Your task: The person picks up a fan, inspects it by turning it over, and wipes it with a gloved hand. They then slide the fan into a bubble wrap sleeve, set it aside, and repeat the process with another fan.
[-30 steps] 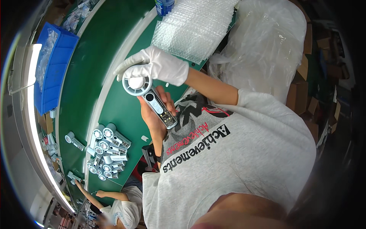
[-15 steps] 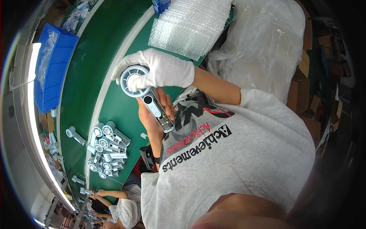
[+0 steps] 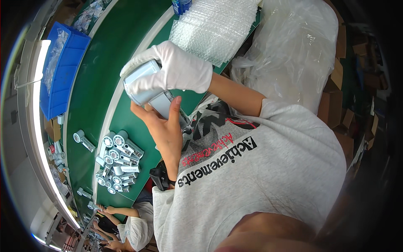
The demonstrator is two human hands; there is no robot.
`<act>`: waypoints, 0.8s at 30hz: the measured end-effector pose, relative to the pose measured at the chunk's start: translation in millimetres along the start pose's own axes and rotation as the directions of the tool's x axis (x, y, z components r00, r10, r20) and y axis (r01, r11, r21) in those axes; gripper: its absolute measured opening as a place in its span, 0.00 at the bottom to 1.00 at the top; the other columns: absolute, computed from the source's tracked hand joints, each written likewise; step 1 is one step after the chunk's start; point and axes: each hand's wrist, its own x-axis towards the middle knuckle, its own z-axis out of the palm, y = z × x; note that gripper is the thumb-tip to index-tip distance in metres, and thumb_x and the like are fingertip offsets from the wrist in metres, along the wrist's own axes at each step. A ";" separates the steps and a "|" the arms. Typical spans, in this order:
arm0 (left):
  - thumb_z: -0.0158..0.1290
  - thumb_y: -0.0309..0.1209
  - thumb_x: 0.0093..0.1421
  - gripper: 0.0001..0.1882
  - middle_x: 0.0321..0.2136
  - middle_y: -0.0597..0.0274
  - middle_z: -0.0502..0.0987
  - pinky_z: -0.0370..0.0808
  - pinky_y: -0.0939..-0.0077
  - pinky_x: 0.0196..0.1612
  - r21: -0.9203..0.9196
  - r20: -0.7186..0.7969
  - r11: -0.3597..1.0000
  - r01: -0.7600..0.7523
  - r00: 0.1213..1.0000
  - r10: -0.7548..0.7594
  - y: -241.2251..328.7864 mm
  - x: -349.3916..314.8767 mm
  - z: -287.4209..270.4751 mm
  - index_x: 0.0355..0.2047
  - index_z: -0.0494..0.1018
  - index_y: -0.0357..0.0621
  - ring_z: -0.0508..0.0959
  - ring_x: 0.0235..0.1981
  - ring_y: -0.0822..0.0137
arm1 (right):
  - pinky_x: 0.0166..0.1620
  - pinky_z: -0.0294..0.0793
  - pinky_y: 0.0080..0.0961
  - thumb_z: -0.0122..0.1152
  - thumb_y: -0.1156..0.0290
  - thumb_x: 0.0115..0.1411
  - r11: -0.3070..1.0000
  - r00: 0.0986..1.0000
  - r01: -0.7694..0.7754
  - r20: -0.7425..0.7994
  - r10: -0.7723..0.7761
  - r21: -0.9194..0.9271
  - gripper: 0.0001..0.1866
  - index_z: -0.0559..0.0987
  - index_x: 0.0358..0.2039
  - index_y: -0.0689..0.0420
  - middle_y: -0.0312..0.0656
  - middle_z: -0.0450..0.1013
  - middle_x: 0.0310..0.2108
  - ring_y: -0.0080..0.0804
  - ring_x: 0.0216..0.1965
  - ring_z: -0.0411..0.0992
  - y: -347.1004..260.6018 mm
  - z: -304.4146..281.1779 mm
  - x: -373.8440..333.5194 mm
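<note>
The gloved right hand had its grip curled round the head of a blue-grey fan, whose handle the bare left hand clasped.

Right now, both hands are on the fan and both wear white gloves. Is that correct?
Not quite: the head view shows a white glove only on the right hand; the left hand is bare. Both hands are indeed on the fan.
</note>
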 end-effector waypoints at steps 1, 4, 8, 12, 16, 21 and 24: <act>0.59 0.24 0.46 0.38 0.44 0.48 0.61 0.62 0.74 0.46 0.087 -0.022 0.993 -0.079 0.996 0.081 -7.5 2.9 0.1 0.52 0.46 0.37 0.65 0.45 0.62 | 0.45 0.69 0.20 0.61 0.67 0.48 0.994 0.994 -0.101 -0.038 0.102 0.036 0.27 0.68 0.49 0.59 0.43 0.72 0.40 0.25 0.37 0.71 -2.6 1.7 -0.4; 0.59 0.29 0.47 0.39 0.43 0.47 0.63 0.65 0.71 0.44 0.200 -0.127 0.937 -0.286 0.941 0.314 -39.9 13.2 1.7 0.53 0.46 0.37 0.67 0.44 0.60 | 0.42 0.71 0.21 0.62 0.67 0.46 0.927 0.997 0.010 -0.077 0.021 0.375 0.32 0.64 0.53 0.56 0.45 0.71 0.42 0.28 0.37 0.72 20.1 16.1 0.1; 0.53 0.43 0.51 0.36 0.41 0.46 0.66 0.69 0.64 0.41 -0.213 -0.155 0.849 -0.484 0.874 0.459 -60.4 26.4 -11.3 0.53 0.50 0.38 0.70 0.41 0.56 | 0.42 0.72 0.23 0.61 0.67 0.47 0.909 0.989 0.080 0.084 -0.125 0.410 0.32 0.63 0.54 0.56 0.46 0.71 0.42 0.29 0.37 0.71 26.7 14.0 3.2; 0.40 0.55 0.54 0.35 0.39 0.49 0.68 0.70 0.59 0.41 -0.898 0.238 0.423 0.120 0.942 0.238 -57.5 21.8 -16.2 0.51 0.55 0.38 0.71 0.40 0.55 | 0.45 0.69 0.22 0.56 0.72 0.50 0.976 0.939 0.169 0.277 -0.202 0.141 0.27 0.65 0.52 0.56 0.41 0.72 0.39 0.28 0.40 0.70 23.3 5.7 3.0; 0.33 0.59 0.55 0.36 0.39 0.51 0.70 0.72 0.58 0.41 -0.876 0.224 0.382 0.295 0.949 -0.220 -34.7 18.3 -6.7 0.51 0.59 0.41 0.72 0.39 0.54 | 0.47 0.67 0.21 0.53 0.75 0.51 0.970 0.948 0.227 0.211 -0.239 0.082 0.24 0.67 0.51 0.54 0.37 0.72 0.37 0.29 0.41 0.70 22.3 7.3 2.8; 0.35 0.54 0.57 0.31 0.41 0.52 0.70 0.72 0.58 0.41 -0.824 0.319 0.331 0.459 0.860 -0.399 -29.7 27.6 -3.3 0.48 0.62 0.42 0.73 0.38 0.55 | 0.51 0.63 0.25 0.54 0.72 0.50 0.898 0.897 0.436 0.097 -0.430 -0.055 0.23 0.69 0.49 0.53 0.36 0.75 0.33 0.33 0.46 0.66 38.5 12.1 1.2; 0.35 0.52 0.58 0.29 0.40 0.52 0.71 0.71 0.58 0.42 -0.856 0.400 0.190 0.481 0.848 -0.347 -42.9 35.7 -18.9 0.47 0.63 0.41 0.73 0.38 0.56 | 0.54 0.58 0.27 0.53 0.73 0.49 0.737 0.778 0.621 0.092 -0.622 -0.267 0.22 0.70 0.48 0.54 0.36 0.75 0.30 0.34 0.48 0.65 46.3 16.8 -12.1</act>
